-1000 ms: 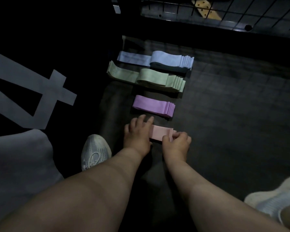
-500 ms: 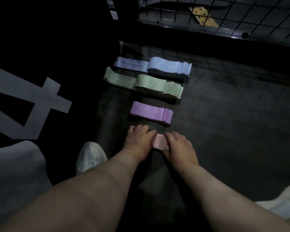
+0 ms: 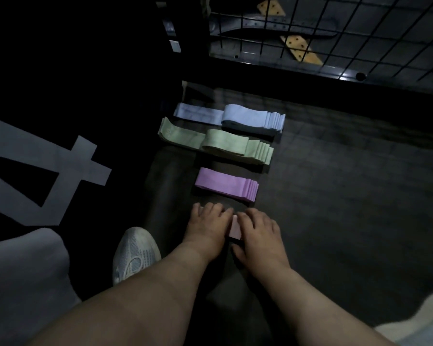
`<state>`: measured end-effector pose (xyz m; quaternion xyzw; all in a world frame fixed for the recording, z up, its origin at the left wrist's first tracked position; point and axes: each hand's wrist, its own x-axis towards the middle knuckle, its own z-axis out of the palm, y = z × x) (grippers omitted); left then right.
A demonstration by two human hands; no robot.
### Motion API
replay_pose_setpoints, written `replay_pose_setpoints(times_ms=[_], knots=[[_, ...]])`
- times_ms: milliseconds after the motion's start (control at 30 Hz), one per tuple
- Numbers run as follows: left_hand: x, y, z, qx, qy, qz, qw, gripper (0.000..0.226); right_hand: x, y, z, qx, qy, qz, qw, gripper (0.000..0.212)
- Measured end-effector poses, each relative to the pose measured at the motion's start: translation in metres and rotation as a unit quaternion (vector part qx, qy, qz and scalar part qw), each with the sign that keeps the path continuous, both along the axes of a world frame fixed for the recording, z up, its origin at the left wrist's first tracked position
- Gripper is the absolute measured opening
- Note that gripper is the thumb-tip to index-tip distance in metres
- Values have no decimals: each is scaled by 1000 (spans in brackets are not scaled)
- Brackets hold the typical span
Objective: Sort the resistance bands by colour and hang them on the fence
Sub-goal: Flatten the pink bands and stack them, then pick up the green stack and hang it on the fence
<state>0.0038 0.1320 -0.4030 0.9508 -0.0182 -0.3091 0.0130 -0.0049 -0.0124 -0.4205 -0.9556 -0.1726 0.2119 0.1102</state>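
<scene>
head cam: the pink bands (image 3: 235, 227) sit on the floor (image 3: 348, 196) at the near end of the row, almost totally covered by both hands. the left hand (image 3: 210, 224) lies on the pile with its fingers fairly flat, pressing. the right hand (image 3: 259, 231) has its fingers bent over the top and its thumb against the near side, so it looks like a hold.

what i'd worry about: these are thin, flat, soft fabric-looking loops stacked in layers. if only the top few get pinched on the lift, the rest could slide off and fan out. and the purple pile (image 3: 225, 183) is just beside the fingertips, so a sloppy scoop could nudge it and mix the colours.

further out are the green pile (image 3: 225, 143) and the blue pile (image 3: 248, 118), each neatly stepped at the right end with one long strip trailing left. those tails look easy to snag.

the fence (image 3: 285, 68) at the far edge of the floor is thin black wire grid, nothing hung on the part in view yet. it's really dark, so pink vs purple could get confused.
</scene>
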Motion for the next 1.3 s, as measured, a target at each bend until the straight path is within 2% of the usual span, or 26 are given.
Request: replay_pose_setpoints(times_ms=[100,300,467,600,700,767,833,900,1067,1167,1300], knots=[[1,-1,3,3,3,-2,1000,65,1,2,3,10,3,1,1000,75],[0,1,13,-10,9,-21,1000,79,0,6,11,9,-1,10,1000,78],[-2,11,28,-23,-8,-25,999,90,5,0,24,46,-18,-14,999,79],[-3,13,45,-31,-60,23,997,82,16,-2,47,32,-11,-25,999,77],[4,14,63,-44,-91,95,990,74,33,1,70,-7,18,-14,1000,63],[15,15,76,-45,-109,103,988,75,48,4,82,-32,39,0,999,53],[33,17,92,-32,-114,85,989,65,61,9,98,-50,62,11,997,48],[55,21,113,-18,-80,66,994,50,76,15,116,-80,102,28,991,46],[135,49,163,41,-2,-53,998,41,132,31,139,-122,115,21,986,41],[175,69,166,81,30,-99,991,32,160,34,132,-85,94,-14,992,35],[212,84,132,118,61,-154,979,29,188,38,98,-10,83,-82,993,32]])
